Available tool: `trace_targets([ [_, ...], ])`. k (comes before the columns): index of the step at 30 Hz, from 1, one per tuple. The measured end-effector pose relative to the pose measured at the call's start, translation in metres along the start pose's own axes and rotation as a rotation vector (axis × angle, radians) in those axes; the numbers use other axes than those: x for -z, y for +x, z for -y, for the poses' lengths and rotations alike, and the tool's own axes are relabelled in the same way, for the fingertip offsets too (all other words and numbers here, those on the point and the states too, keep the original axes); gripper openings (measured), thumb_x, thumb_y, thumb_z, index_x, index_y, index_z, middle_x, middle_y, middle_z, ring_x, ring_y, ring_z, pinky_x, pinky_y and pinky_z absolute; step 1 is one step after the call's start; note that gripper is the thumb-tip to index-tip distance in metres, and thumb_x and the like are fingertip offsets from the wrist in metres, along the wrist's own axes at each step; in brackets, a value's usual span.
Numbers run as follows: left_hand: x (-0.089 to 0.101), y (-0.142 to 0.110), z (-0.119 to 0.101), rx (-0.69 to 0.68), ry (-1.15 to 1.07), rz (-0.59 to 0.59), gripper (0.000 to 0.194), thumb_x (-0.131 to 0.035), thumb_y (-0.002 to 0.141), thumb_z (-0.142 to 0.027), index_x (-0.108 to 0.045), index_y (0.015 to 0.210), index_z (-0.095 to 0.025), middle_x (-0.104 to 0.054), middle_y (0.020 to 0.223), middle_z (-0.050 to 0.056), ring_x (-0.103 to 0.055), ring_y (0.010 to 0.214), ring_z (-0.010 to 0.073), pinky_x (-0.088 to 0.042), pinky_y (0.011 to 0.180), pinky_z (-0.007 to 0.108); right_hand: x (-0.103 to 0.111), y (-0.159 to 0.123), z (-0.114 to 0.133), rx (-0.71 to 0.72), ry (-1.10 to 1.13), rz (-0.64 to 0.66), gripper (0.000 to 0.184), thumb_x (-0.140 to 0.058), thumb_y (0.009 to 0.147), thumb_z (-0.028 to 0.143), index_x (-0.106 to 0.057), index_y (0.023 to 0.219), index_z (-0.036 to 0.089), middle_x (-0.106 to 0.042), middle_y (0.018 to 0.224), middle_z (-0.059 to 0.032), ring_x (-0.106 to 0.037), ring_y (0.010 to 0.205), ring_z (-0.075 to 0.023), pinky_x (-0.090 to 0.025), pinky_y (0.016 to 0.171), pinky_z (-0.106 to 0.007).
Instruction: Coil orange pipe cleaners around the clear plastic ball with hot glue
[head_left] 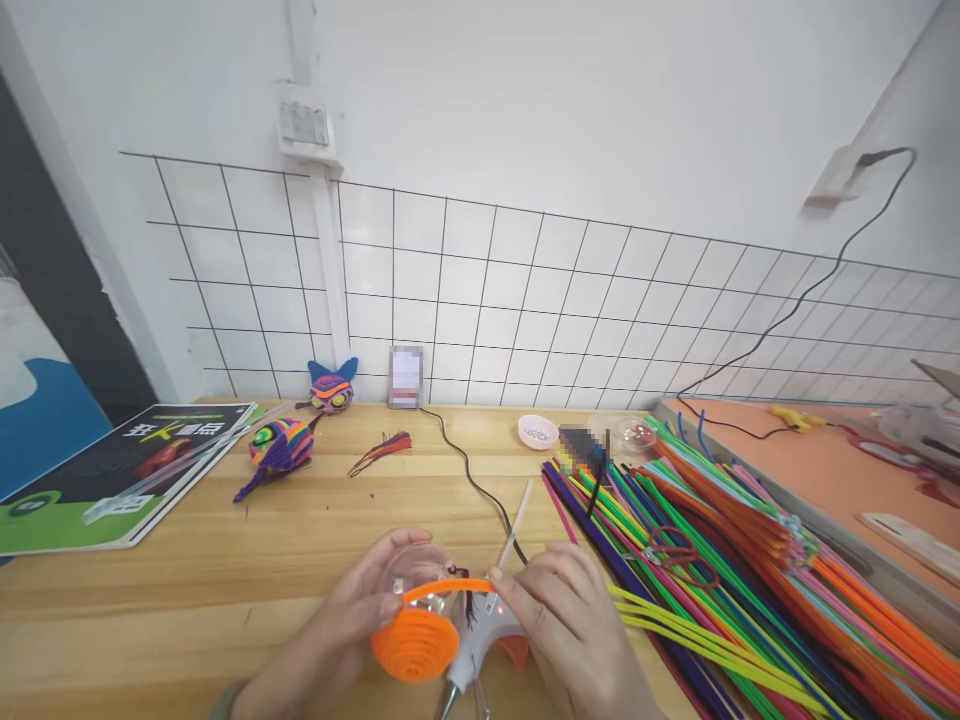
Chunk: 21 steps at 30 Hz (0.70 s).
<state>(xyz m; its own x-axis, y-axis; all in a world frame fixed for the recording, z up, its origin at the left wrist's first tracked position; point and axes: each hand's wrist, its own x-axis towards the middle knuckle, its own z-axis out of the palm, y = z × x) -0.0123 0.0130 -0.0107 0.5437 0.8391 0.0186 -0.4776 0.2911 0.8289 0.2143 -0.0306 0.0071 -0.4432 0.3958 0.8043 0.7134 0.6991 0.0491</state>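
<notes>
My left hand [367,595] is closed round a clear plastic ball [420,565], part of it covered by a tight spiral of orange pipe cleaner [415,645]. From the spiral a loose length runs to the right, and my right hand [570,620] pinches its end between thumb and fingers. Just beneath lies a white glue gun [484,640] with a small orange light lit and a glue stick [519,522] poking out of its back. Dark thin threads [469,600] hang at the ball's right side.
Bundles of coloured pipe cleaners [675,560] cover the right side, with red-handled scissors [682,557] on them. Two wrapped figures [281,447], a phone [406,378], a pink bowl [538,432] and a black cord [472,470] lie farther back. A book [127,475] is at left.
</notes>
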Motion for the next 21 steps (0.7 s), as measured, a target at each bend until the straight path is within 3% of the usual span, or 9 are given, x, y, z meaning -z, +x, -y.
trace_targets([
  [3, 0.003, -0.001, 0.000, 0.015, -0.030, -0.006, 0.050, -0.078, 0.064, -0.037, -0.064, 0.110, -0.024, -0.068, 0.114, 0.011, -0.058, 0.110, 0.0320, -0.042, 0.090, 0.040, -0.002, -0.002, 0.001, 0.013, 0.077, 0.027, 0.028, -0.046, 0.097, 0.014, -0.056, 0.123, 0.013, -0.068, 0.073, -0.0047, -0.060, 0.064, -0.0172, -0.043, 0.058, -0.032],
  [8, 0.007, -0.002, 0.002, 0.007, -0.083, -0.022, 0.049, -0.077, 0.066, -0.036, -0.064, 0.112, -0.025, -0.068, 0.116, 0.010, -0.062, 0.105, 0.0302, -0.043, 0.090, 0.039, -0.004, -0.001, 0.007, 0.041, 0.039, 0.024, 0.026, -0.044, 0.094, 0.009, -0.060, 0.115, 0.011, -0.060, 0.059, -0.0018, -0.053, 0.054, -0.0159, -0.037, 0.049, -0.028],
  [16, 0.008, -0.001, 0.004, 0.022, -0.132, -0.052, 0.050, -0.077, 0.066, -0.035, -0.063, 0.113, -0.026, -0.069, 0.112, 0.009, -0.062, 0.102, 0.0292, -0.046, 0.086, 0.038, -0.005, 0.004, 0.013, 0.055, 0.005, 0.021, 0.030, -0.043, 0.087, 0.002, -0.061, 0.108, 0.013, -0.056, 0.055, 0.0005, -0.050, 0.049, -0.0146, -0.035, 0.046, -0.026],
  [21, 0.010, -0.002, 0.006, 0.043, -0.144, -0.041, 0.048, -0.074, 0.069, -0.034, -0.062, 0.114, -0.026, -0.068, 0.116, 0.009, -0.061, 0.105, 0.0297, -0.045, 0.086, 0.038, -0.009, 0.001, 0.012, 0.035, 0.020, 0.019, 0.028, -0.042, 0.090, 0.003, -0.062, 0.108, 0.013, -0.056, 0.054, 0.0004, -0.049, 0.049, -0.0140, -0.034, 0.047, -0.026],
])
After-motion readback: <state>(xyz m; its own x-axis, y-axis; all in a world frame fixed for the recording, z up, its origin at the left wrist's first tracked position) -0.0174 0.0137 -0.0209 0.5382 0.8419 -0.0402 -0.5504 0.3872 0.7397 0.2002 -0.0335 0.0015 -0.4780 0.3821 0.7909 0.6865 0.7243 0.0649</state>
